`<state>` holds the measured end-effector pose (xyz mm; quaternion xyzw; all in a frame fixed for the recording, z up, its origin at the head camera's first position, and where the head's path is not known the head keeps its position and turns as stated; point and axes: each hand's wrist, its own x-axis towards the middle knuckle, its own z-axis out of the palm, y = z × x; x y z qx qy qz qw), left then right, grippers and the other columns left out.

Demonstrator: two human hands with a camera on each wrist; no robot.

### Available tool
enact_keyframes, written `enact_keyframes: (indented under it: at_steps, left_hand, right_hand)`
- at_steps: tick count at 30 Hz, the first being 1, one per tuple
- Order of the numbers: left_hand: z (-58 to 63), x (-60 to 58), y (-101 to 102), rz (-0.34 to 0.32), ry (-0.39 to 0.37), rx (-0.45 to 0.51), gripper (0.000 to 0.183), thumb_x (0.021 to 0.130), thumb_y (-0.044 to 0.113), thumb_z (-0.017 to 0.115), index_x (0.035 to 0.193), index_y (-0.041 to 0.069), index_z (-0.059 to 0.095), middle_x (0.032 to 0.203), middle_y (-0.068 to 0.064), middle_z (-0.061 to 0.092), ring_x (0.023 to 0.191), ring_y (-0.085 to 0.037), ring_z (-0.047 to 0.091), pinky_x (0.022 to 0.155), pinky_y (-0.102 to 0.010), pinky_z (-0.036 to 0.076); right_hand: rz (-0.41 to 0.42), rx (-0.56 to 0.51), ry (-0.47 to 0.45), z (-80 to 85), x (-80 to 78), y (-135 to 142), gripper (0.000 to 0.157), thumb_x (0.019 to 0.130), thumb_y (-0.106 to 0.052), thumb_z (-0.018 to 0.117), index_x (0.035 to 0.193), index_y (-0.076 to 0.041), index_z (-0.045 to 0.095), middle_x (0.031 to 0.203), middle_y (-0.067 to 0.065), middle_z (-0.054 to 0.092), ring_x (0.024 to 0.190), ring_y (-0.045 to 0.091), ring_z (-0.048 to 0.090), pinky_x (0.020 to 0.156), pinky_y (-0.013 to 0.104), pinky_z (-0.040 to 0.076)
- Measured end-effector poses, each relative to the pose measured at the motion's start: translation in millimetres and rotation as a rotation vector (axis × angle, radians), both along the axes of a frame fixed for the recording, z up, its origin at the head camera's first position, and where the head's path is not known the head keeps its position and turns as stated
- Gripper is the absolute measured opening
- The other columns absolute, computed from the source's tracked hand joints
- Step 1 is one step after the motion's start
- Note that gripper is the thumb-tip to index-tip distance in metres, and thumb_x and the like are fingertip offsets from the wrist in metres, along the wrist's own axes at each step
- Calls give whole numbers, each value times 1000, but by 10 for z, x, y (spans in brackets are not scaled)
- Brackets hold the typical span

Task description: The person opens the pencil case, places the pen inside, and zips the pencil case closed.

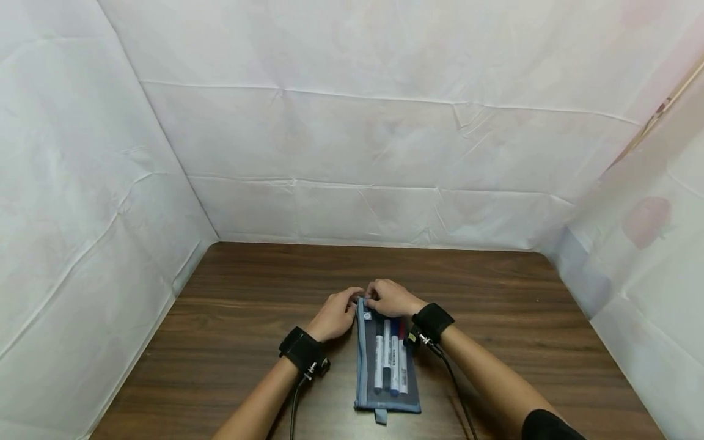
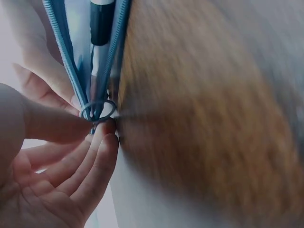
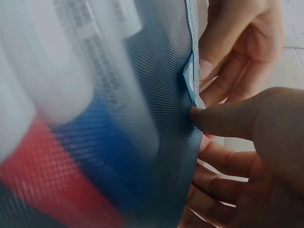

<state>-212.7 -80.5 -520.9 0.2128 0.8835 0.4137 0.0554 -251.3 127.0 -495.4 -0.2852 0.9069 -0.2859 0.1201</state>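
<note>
A blue-grey mesh zipper pouch (image 1: pixel 362 373) lies on the table with several white markers (image 1: pixel 395 360) inside. Through its mesh, the right wrist view shows a blue cap (image 3: pixel 109 147) and a red cap (image 3: pixel 52 171). At the far left corner, my left hand (image 1: pixel 334 315) pinches the zipper's end beside a small ring (image 2: pixel 114 109). The two zipper edges (image 2: pixel 63 57) spread apart from there in a V. My right hand (image 1: pixel 393 298) pinches the pouch's far edge near that corner, thumb on the mesh. The fingertips partly hide the zipper's end.
The brown wooden table (image 1: pixel 247 293) extends around the pouch. White sheeting (image 1: pixel 352 153) stands behind it and along both sides. Each wrist wears a black band with a camera, and a cable (image 1: pixel 459 391) trails from the right one. A fabric tab (image 1: pixel 381 417) sticks out at the pouch's near end.
</note>
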Motion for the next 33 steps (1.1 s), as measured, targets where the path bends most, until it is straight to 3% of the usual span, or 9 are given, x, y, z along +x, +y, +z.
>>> enact_keyframes:
  at_steps: [5,10,16,23,33]
  left_hand:
    - [7,27,-5,35,-52,65,41,112,2,42,151,-3,53,115,-14,71,94,-21,67,86,-42,54]
    - [-23,44,-35,75,-96,61,37,113,11,52,147,-3,58,104,-6,71,85,-14,63,79,-38,53]
    - [-37,46,-45,97,-46,28,29,111,13,59,133,-1,72,110,-9,76,83,-10,65,78,-36,54]
    - [-36,53,-43,115,10,22,23,110,10,59,113,1,80,88,-2,76,72,-8,65,73,-32,53]
    - [-12,68,-31,103,52,-31,28,109,11,59,90,10,80,73,3,70,62,-9,54,70,-31,45]
  right_hand:
    - [-6,-13,-20,3,11,4,9,107,-12,66,111,-4,70,94,1,66,76,11,57,72,31,49]
    - [-53,-28,-30,11,20,4,9,107,-13,66,109,-5,70,92,1,67,75,11,58,71,32,49]
    - [-75,-36,-22,4,18,-13,9,106,-13,67,107,-5,71,89,1,67,73,12,58,69,32,49]
    - [-117,-44,-10,-23,35,-34,6,104,-12,69,103,-7,73,88,0,69,73,12,60,69,33,50]
    - [-164,-81,-38,-14,26,-54,7,101,-10,73,96,-7,76,85,-1,71,72,12,61,68,31,50]
